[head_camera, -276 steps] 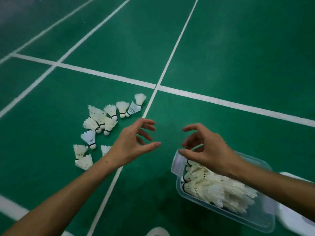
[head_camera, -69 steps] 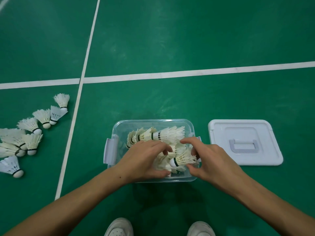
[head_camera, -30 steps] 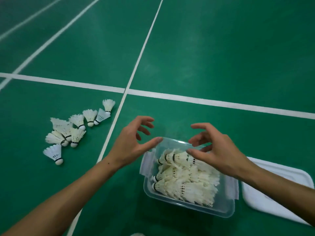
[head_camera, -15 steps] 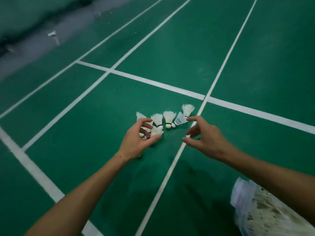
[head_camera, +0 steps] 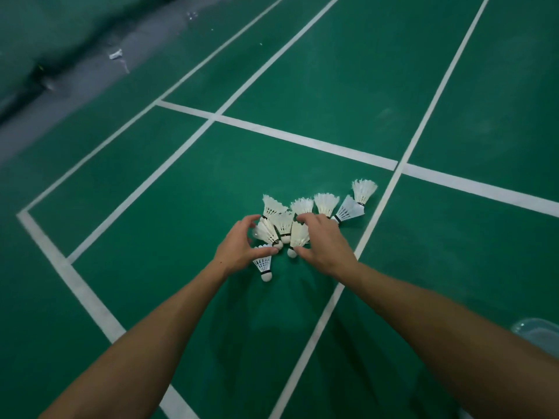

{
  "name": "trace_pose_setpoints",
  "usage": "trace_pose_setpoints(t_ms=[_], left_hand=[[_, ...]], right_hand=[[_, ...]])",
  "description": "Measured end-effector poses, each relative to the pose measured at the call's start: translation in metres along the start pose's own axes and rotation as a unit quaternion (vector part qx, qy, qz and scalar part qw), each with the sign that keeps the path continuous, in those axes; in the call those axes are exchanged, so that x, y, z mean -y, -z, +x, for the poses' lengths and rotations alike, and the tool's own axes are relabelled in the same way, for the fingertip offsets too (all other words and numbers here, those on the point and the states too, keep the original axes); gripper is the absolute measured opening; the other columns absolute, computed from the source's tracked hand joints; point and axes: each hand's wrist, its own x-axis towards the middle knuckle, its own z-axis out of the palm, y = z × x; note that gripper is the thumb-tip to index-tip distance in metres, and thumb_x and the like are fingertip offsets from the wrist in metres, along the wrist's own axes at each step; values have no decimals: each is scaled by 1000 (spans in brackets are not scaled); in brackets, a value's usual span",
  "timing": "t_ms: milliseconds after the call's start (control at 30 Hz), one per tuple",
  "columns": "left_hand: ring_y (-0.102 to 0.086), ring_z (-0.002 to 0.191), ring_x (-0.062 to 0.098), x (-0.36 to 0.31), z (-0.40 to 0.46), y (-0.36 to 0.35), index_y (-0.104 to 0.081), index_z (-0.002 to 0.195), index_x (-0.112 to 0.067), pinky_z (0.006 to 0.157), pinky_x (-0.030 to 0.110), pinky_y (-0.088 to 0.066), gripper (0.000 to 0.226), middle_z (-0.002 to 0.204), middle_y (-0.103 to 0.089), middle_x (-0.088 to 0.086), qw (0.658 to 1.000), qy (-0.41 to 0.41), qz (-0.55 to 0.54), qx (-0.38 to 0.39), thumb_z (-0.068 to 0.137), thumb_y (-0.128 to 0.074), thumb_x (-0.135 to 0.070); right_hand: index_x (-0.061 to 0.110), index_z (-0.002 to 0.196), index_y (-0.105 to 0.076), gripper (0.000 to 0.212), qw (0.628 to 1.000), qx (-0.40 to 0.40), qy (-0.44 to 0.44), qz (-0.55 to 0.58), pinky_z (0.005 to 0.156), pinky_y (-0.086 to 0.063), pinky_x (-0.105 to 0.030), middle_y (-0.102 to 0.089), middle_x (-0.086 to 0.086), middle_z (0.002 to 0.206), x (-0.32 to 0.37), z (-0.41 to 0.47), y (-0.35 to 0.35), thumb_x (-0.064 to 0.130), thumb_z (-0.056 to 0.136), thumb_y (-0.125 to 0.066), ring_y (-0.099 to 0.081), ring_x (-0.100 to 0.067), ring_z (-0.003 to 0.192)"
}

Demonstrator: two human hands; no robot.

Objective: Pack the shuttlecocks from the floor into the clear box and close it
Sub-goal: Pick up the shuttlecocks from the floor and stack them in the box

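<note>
Green court floor with white boundary lines fills the view; along the upper left edge a grey strip and a dark, blurred backdrop cannot be made out in detail.

Your shuttlecocks lie in a loose cluster on the floor just left of one long white line. Several at the far side are fully visible, feathers up or tilted. The ones nearest you are partly covered by your hands, so an exact count cannot be given. One shuttlecock lies apart at the near edge of the cluster, cork toward you, its skirt partly under your left thumb.

Your left hand is curled part-open, thumb and fingers spread around the left side of the cluster. Your right hand is likewise part-open, fingers arched over the right side. Both touch feathers, but whether either has a firm hold on any shuttlecock cannot be told.

Your clear box shows only as a corner at the right edge, well apart from the cluster; its contents are cut off.
</note>
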Motion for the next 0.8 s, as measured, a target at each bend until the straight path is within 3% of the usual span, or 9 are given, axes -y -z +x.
trace_pose_setpoints(t_ms=[100,200,333,400,467,533,600,733,800], left_hand=[[-63,90,17,6,7,-13,-48,146,-31,91,39,-57,90,120,-59,-1,999,20,-41,10,70,-96,-42],[-61,95,3,9,0,-23,-54,142,-25,90,22,-54,75,117,-59,-4,996,26,-83,11,77,-92,-27],[-70,94,27,12,-21,-27,-61,133,-24,83,35,-63,65,108,-64,7,994,28,-106,-27,76,-92,-28],[-70,89,22,0,-34,-21,-62,132,-23,78,25,-61,62,107,-64,6,993,16,-112,-45,77,-91,-27],[-65,78,18,-24,-46,-14,-62,132,-24,67,20,-57,61,96,-63,6,991,-22,-125,-46,78,-90,-25],[-60,71,16,-59,-59,-8,-61,132,-28,63,33,-59,60,86,-59,14,988,-75,-134,-32,79,-90,-24],[-62,69,17,-100,-73,-6,-61,132,-28,71,40,-61,60,85,-59,13,982,-120,-147,-16,80,-90,-22],[-73,79,17,-187,-100,-18,-60,135,-27,79,32,-64,64,95,-67,4,965,-199,-170,28,78,-89,-22],[-76,85,18,-224,-114,-31,-60,135,-24,82,35,-65,65,96,-71,0,953,-227,-194,58,76,-88,-19]], right_hand=[[24,150,-41,67,1000,7,-13,-13,104,-48,-46,-58,-11,137,-2,10,-7,14,93,-73,-50,-34,128],[25,149,-40,67,999,15,-22,-17,82,-53,-45,-66,-11,111,-3,5,-9,-3,91,-58,-60,-35,108],[36,148,-38,66,998,52,-7,-21,79,-58,-47,-66,-6,102,-13,-23,3,8,94,-65,-64,-29,88],[40,145,-41,64,999,52,1,8,81,-59,-48,-68,-5,102,-18,-46,24,13,94,-68,-66,-26,87],[40,140,-46,59,998,40,6,37,82,-60,-46,-67,1,99,-26,-72,54,19,92,-72,-66,-22,85],[33,135,-53,53,998,19,1,62,80,-60,-46,-67,3,94,-35,-104,93,21,89,-76,-66,-20,81],[26,131,-58,49,997,-5,-16,76,78,-62,-43,-69,2,93,-44,-140,136,17,87,-78,-69,-18,79],[28,127,-59,49,994,-62,-71,61,76,-62,-31,-70,2,97,-62,-219,215,17,85,-82,-71,-11,81],[31,126,-59,49,990,-89,-97,57,77,-62,-37,-69,3,94,-71,-259,242,21,85,-83,-71,-14,83]])
